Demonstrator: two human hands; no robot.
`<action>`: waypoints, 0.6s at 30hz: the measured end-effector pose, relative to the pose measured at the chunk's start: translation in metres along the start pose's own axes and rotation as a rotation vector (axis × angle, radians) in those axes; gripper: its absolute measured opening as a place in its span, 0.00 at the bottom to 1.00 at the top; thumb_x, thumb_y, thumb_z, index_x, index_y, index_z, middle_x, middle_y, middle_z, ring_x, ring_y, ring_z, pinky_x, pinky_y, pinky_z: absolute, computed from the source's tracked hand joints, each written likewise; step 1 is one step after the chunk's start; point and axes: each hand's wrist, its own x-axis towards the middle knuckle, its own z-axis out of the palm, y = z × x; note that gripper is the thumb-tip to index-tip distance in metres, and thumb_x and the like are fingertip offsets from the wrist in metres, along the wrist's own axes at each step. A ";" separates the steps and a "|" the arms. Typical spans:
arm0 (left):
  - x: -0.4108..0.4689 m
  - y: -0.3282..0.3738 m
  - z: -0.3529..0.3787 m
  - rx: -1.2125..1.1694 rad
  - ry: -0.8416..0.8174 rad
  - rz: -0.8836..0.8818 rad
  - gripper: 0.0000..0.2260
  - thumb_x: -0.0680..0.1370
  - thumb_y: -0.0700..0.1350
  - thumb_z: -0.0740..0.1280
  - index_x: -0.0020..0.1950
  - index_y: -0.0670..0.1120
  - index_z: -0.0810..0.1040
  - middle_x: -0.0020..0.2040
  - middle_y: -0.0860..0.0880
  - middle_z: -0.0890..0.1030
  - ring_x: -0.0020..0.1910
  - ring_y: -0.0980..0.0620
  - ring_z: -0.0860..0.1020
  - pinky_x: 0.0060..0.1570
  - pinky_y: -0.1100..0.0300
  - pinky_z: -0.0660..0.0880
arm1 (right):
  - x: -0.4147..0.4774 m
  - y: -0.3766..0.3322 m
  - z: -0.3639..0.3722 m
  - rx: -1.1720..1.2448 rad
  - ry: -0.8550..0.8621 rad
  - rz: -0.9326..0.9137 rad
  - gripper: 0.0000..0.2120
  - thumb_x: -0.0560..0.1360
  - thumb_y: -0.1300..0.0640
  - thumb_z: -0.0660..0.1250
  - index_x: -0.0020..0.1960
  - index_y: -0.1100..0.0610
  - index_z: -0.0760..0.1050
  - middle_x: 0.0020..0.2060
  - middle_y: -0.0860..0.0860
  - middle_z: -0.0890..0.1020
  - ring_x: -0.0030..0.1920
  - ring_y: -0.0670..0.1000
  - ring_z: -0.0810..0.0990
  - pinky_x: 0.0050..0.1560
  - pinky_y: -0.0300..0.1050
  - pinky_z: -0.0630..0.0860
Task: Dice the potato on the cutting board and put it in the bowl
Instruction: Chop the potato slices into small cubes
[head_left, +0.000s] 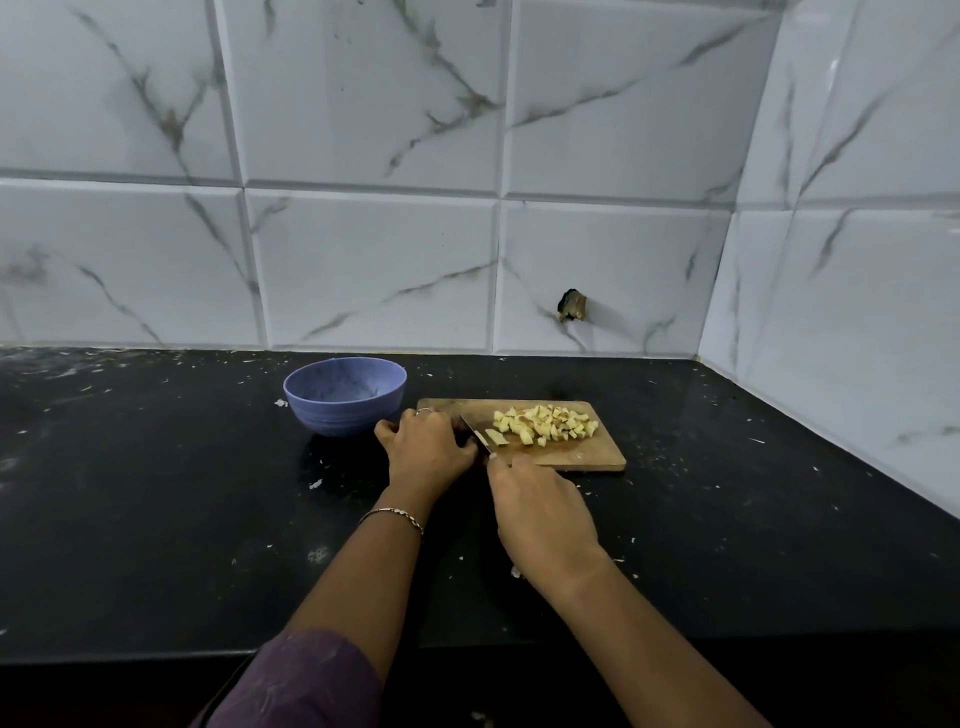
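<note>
A wooden cutting board (587, 457) lies on the black counter with a heap of pale yellow diced potato (545, 422) on its middle and right. One larger cut piece (497, 438) lies just right of the knife blade (474, 431). My right hand (540, 514) grips the knife handle at the board's near edge, and the blade points away to the left. My left hand (423, 447) sits on the board's left end with its fingers curled down beside the blade; what lies under them is hidden. The blue bowl (344, 397) stands left of the board, and nothing shows inside it.
The black counter (156, 493) is speckled with small white scraps. Marble-look tiled walls close it at the back and on the right, meeting in a corner behind the board. A broken hole (571, 306) shows in the back wall tile.
</note>
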 end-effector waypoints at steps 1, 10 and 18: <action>0.000 0.001 0.000 -0.001 0.006 0.002 0.11 0.75 0.57 0.65 0.50 0.54 0.83 0.51 0.52 0.81 0.59 0.50 0.73 0.60 0.45 0.60 | -0.002 0.000 0.000 -0.006 -0.008 0.000 0.23 0.80 0.62 0.65 0.73 0.57 0.64 0.62 0.56 0.75 0.58 0.54 0.78 0.54 0.47 0.76; -0.002 0.001 -0.001 0.028 -0.016 0.021 0.11 0.77 0.57 0.65 0.51 0.53 0.83 0.53 0.52 0.80 0.61 0.49 0.72 0.62 0.45 0.60 | -0.018 0.018 -0.007 0.063 0.112 0.076 0.21 0.82 0.58 0.62 0.73 0.50 0.65 0.57 0.50 0.75 0.52 0.49 0.78 0.48 0.41 0.75; -0.001 0.004 0.000 -0.018 -0.034 0.094 0.16 0.76 0.56 0.64 0.63 0.57 0.78 0.65 0.53 0.75 0.68 0.50 0.68 0.66 0.43 0.56 | -0.016 0.037 -0.001 0.153 0.227 0.220 0.18 0.83 0.55 0.59 0.72 0.49 0.66 0.55 0.46 0.76 0.46 0.44 0.77 0.40 0.36 0.69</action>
